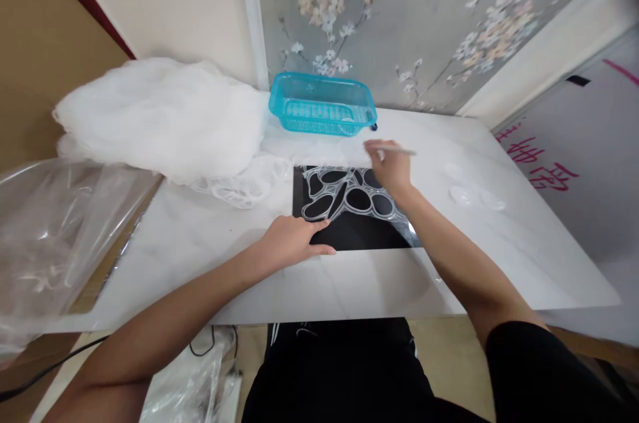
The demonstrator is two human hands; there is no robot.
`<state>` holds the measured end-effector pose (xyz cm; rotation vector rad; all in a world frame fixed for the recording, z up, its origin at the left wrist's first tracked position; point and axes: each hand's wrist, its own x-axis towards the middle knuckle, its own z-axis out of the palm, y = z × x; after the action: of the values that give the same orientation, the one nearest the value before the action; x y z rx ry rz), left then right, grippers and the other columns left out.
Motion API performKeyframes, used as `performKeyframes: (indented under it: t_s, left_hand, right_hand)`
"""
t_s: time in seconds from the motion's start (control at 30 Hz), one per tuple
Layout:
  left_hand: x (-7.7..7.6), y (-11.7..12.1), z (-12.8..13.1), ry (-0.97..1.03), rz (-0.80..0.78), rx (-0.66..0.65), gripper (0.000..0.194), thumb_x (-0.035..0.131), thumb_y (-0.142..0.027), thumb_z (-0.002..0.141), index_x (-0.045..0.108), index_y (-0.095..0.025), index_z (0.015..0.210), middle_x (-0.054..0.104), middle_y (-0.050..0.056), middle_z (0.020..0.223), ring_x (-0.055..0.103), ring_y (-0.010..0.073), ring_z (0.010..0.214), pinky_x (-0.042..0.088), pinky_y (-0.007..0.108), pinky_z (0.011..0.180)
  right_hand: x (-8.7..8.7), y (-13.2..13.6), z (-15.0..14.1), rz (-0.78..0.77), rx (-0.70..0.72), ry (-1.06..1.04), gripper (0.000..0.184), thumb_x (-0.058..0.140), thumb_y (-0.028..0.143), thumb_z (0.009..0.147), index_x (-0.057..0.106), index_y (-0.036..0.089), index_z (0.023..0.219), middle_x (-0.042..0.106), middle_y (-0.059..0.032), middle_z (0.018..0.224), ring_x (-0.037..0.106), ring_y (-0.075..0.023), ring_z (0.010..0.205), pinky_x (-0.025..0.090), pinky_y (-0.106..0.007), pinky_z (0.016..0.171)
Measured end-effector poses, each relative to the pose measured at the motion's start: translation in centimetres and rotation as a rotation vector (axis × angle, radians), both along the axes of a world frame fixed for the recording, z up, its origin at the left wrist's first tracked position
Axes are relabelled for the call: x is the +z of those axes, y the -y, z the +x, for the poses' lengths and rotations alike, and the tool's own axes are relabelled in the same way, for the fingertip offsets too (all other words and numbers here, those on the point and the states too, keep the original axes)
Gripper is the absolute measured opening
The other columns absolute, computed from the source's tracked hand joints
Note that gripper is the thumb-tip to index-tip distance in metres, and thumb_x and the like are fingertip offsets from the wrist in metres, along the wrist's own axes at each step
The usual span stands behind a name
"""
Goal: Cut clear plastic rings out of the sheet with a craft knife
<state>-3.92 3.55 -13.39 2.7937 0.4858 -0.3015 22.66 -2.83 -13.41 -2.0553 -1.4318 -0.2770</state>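
Note:
A black rectangular sheet [370,234] lies flat on the table, covered across its far part by clear rings and loops [344,208] of see-through material. My left hand [292,240] rests at the sheet's left edge, thumb and forefinger apart and touching it, holding nothing. Over the sheet's far right part, my right hand [393,170] is closed around a slim pale pen-like stick [394,149]. The stick lies almost level and points right; motion blur hides its exact kind. My right hand and forearm cover the sheet's right side.
A blue plastic basket [323,86] stands at the back of the white marbled table [509,263]. White netting [160,116] is heaped at the back left, with clear plastic film [64,236] before it. Small clear round pieces [460,195] lie to the right, near a whiteboard [589,116].

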Motion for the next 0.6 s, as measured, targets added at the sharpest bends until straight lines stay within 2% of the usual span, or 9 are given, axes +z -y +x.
performKeyframes:
  t_s: [0.07,0.13,0.23,0.3,0.4,0.5,0.6]
  left_hand:
    - [0.0,-0.1,-0.2,0.009,-0.027,0.002,0.073,0.034,-0.077,0.078,0.046,-0.034,0.136,0.070,0.005,0.075,0.064,0.0240,0.069,0.040,0.028,0.059]
    - [0.0,-0.2,-0.4,0.015,-0.064,0.004,0.069,0.033,-0.074,0.081,0.046,-0.035,0.136,0.069,0.004,0.072,0.064,0.0225,0.067,0.039,0.027,0.058]
    - [0.2,-0.4,-0.5,0.029,-0.096,0.013,0.064,0.031,-0.072,0.084,0.051,-0.035,0.132,0.069,0.003,0.069,0.064,0.0210,0.066,0.038,0.026,0.057]
    - [0.6,-0.6,-0.3,0.047,-0.100,0.010,0.062,0.030,-0.071,0.085,0.056,-0.034,0.127,0.070,0.003,0.071,0.064,0.0206,0.069,0.039,0.026,0.059]
    - [1.1,-0.5,0.4,0.052,-0.086,-0.024,0.059,0.029,-0.068,0.087,0.059,-0.033,0.123,0.070,0.003,0.072,0.065,0.0208,0.071,0.040,0.026,0.061]
    - [1.4,0.2,1.6,0.032,-0.042,-0.077,0.058,0.029,-0.066,0.088,0.056,-0.033,0.127,0.069,0.004,0.070,0.065,0.0223,0.070,0.041,0.028,0.061]
    - [1.4,1.5,3.4,0.024,0.024,-0.138,0.057,0.033,-0.063,0.089,0.051,-0.031,0.133,0.070,0.006,0.076,0.065,0.0244,0.073,0.044,0.031,0.064]
  right_hand:
    - [1.6,-0.3,2.1,0.232,-0.197,-0.125,0.027,0.047,0.028,0.090,0.070,0.016,0.097,0.070,-0.0097,0.090,0.062,-0.0216,0.085,0.047,-0.036,0.077]
    - [2.4,0.9,2.3,0.363,-0.240,-0.273,0.025,0.055,0.033,0.085,0.070,0.015,0.091,0.071,-0.0080,0.084,0.062,-0.0197,0.078,0.047,-0.035,0.074]
    - [1.9,4.3,-0.3,0.302,-0.087,-0.615,0.028,0.060,0.041,0.081,0.069,0.016,0.090,0.071,-0.0072,0.082,0.063,-0.0192,0.074,0.045,-0.029,0.057]
    - [1.0,6.6,-2.3,0.186,-0.002,-0.958,0.029,0.060,0.044,0.080,0.066,0.019,0.092,0.071,-0.0071,0.086,0.064,-0.0198,0.075,0.035,-0.024,0.040]
    - [0.1,9.0,-3.5,0.060,0.091,-1.344,0.026,0.055,0.045,0.082,0.062,0.024,0.096,0.069,-0.0067,0.095,0.065,-0.0192,0.078,0.018,-0.021,0.031]
    - [0.2,10.1,-2.6,0.115,0.111,-1.468,0.026,0.050,0.045,0.085,0.060,0.025,0.098,0.067,-0.0069,0.105,0.065,-0.0174,0.080,0.014,-0.020,0.031]
    - [0.5,10.3,-1.8,0.173,0.116,-1.412,0.031,0.047,0.049,0.086,0.061,0.026,0.101,0.063,-0.0061,0.116,0.064,-0.0154,0.076,0.014,-0.019,0.031]
